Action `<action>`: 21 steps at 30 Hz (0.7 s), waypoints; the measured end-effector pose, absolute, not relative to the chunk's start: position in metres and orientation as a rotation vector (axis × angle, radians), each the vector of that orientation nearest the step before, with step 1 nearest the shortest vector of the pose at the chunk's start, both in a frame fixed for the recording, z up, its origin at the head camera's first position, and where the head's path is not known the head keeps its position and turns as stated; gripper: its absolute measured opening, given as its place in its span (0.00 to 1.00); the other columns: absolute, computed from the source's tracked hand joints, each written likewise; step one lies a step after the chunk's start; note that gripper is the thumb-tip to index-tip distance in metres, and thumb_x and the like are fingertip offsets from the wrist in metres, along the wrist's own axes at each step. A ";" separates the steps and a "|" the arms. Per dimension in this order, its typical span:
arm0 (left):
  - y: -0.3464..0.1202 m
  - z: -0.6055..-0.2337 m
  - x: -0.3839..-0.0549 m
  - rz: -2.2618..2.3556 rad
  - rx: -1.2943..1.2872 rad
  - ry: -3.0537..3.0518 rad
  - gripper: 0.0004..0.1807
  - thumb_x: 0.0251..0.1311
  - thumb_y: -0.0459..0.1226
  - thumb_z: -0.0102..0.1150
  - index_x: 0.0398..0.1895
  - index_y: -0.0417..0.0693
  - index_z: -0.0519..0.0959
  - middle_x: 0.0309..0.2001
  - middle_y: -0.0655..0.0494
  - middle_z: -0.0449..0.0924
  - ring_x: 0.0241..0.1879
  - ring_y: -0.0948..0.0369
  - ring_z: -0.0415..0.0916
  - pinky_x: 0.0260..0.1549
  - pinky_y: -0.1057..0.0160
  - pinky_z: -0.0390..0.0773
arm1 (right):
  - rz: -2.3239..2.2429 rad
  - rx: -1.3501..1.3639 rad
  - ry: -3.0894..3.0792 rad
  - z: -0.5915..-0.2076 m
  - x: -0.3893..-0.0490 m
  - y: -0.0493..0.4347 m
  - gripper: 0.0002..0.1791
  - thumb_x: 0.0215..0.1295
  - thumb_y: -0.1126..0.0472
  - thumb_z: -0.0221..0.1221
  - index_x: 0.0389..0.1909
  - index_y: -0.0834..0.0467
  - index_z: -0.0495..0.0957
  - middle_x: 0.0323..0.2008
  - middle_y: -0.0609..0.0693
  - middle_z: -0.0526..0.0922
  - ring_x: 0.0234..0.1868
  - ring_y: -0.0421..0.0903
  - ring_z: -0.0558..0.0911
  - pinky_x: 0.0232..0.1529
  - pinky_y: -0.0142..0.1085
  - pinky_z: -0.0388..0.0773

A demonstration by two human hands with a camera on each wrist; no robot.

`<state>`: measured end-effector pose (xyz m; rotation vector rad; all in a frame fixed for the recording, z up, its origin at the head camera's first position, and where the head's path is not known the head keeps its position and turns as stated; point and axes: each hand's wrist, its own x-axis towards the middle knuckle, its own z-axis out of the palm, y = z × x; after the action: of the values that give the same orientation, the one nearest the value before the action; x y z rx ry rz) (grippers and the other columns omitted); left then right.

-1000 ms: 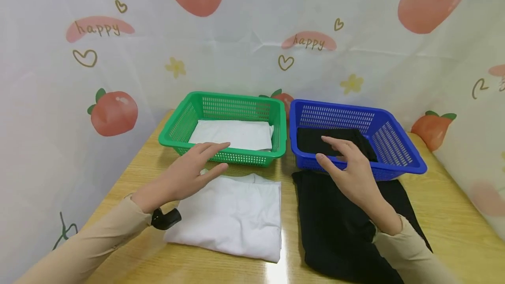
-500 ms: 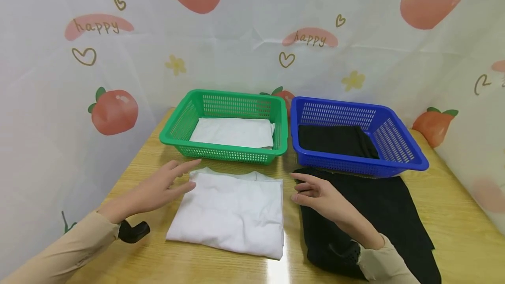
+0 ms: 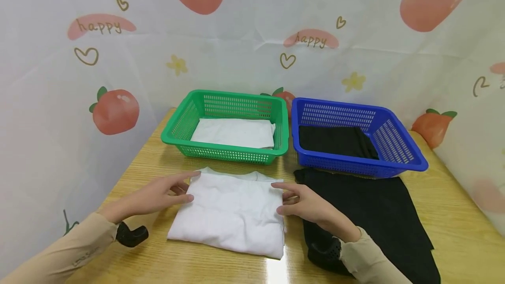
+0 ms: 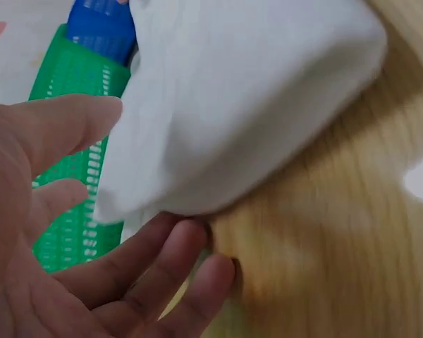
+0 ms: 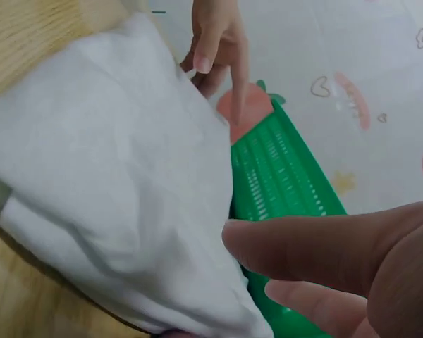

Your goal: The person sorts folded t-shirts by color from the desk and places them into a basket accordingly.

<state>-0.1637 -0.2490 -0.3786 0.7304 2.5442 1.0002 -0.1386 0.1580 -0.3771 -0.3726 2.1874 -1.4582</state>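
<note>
A folded white shirt [image 3: 232, 214] lies on the table, its neckline toward the green basket. My left hand [image 3: 158, 193] is at its far left corner, index fingertip over the edge. In the left wrist view, the thumb and fingers [image 4: 187, 243] are spread apart, with fingertips right at the underside of the shirt's edge. My right hand [image 3: 307, 205] is at the far right corner, thumb and index fingertip overlapping the cloth. The right wrist view has its thumb [image 5: 289, 243] beside the shirt's edge; its other fingers are partly hidden.
A green basket [image 3: 225, 149] behind the shirt holds folded white cloth [image 3: 232, 132]. Right of it, a blue basket [image 3: 398, 161] holds folded black cloth [image 3: 335, 140]. A black garment [image 3: 371, 214] lies on the wooden table [image 3: 465, 214], partly under my right forearm. A patterned curtain hangs behind.
Both hands have come back from the baskets down to the shirt. The left went left, then slightly right to its edge; the right moved left from above the black garment. The shirt has stayed put.
</note>
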 end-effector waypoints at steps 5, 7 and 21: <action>-0.244 -0.385 -0.168 1.111 0.671 2.487 0.36 0.62 0.48 0.66 0.72 0.50 0.67 0.50 0.50 0.80 0.48 0.55 0.78 0.44 0.57 0.78 | -1.560 -0.365 2.111 -0.382 -0.140 0.152 0.35 0.58 0.70 0.68 0.67 0.65 0.69 0.48 0.62 0.80 0.48 0.54 0.81 0.46 0.43 0.79; -0.242 -0.385 -0.169 1.128 0.646 2.472 0.35 0.61 0.45 0.67 0.71 0.48 0.68 0.44 0.52 0.82 0.46 0.55 0.79 0.41 0.59 0.78 | -1.576 -0.336 2.113 -0.384 -0.141 0.149 0.34 0.56 0.72 0.68 0.66 0.66 0.71 0.46 0.60 0.80 0.46 0.53 0.81 0.45 0.41 0.79; -0.239 -0.382 -0.165 1.303 0.541 2.353 0.39 0.56 0.38 0.72 0.71 0.47 0.66 0.45 0.44 0.74 0.37 0.57 0.74 0.33 0.64 0.76 | -1.665 -0.215 2.177 -0.391 -0.139 0.135 0.34 0.51 0.81 0.64 0.63 0.67 0.72 0.49 0.59 0.78 0.43 0.52 0.80 0.41 0.41 0.79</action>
<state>-0.1654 -0.2387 -0.3822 0.5410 2.3530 1.3031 -0.1388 0.1348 -0.3907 -0.2153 2.1771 -1.6645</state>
